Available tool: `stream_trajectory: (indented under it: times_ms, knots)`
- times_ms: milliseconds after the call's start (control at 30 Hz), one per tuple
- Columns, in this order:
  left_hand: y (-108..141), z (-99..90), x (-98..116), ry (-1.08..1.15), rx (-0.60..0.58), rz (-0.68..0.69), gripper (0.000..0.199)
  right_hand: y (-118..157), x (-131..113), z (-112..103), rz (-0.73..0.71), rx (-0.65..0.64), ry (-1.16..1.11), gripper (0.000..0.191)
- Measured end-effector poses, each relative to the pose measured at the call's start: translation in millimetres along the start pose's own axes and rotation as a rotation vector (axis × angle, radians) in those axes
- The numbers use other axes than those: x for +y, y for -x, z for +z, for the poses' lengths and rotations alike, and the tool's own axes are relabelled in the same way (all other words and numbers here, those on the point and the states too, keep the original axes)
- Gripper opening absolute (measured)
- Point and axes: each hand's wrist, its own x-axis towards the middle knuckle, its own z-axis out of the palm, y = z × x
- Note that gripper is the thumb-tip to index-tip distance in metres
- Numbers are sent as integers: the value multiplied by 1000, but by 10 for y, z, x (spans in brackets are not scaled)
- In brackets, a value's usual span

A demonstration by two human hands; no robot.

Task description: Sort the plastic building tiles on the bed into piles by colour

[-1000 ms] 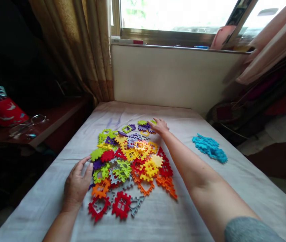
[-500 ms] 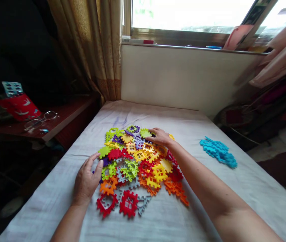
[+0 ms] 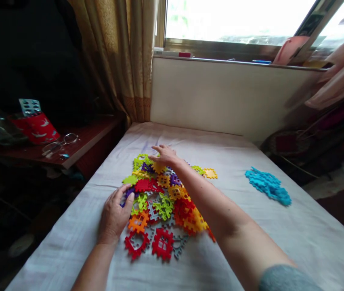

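A pile of flat, notched plastic pieces in several colours lies on the pale sheet. My left hand point(image 3: 114, 210) rests at the pile's left edge, fingers apart, beside a purple piece point(image 3: 130, 192) and a lime green piece point(image 3: 130, 180). Across the far side of the pile reaches my right hand point(image 3: 164, 155), its fingers spread over green and yellow pieces. My right forearm hides part of the pile's right side. Nearest to me are a red window piece point(image 3: 162, 244) and a red heart-cut piece point(image 3: 137, 245). A separate heap of blue pieces point(image 3: 267, 185) sits to the right.
The sheet-covered surface point(image 3: 220, 147) ends at a pale wall below a window. On the left, a dark red table point(image 3: 93, 137) holds a red cup point(image 3: 40, 128), glasses point(image 3: 60, 144) and a clear container. A curtain hangs behind; clothes hang at the far right.
My right hand has moved left across the far side of the pile. A yellow piece and a green piece now show to the right of my forearm. The view has shifted slightly.
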Motion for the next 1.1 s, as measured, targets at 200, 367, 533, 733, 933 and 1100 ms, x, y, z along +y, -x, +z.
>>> stream_trajectory:
  times_ms: [200,367,533,733,933,1100]
  knots:
    - [58,89,-36,-162,82,27,45,-154,-423,272,-113,-191,85,67]
    - [95,111,16,-171,-16,11,42,264,-284,175,-156,-184,157,56]
    - [88,94,43,-134,-78,57,41,327,57,-38,-45,-207,30,46]
    - [77,73,18,-158,-70,98,43,62,332,70,201,-101,46,56]
    - [36,94,-11,-166,-62,111,43,402,540,13,69,-95,25,42]
    - [-19,82,-22,-143,-77,92,46,913,1151,-87,389,242,-81,47]
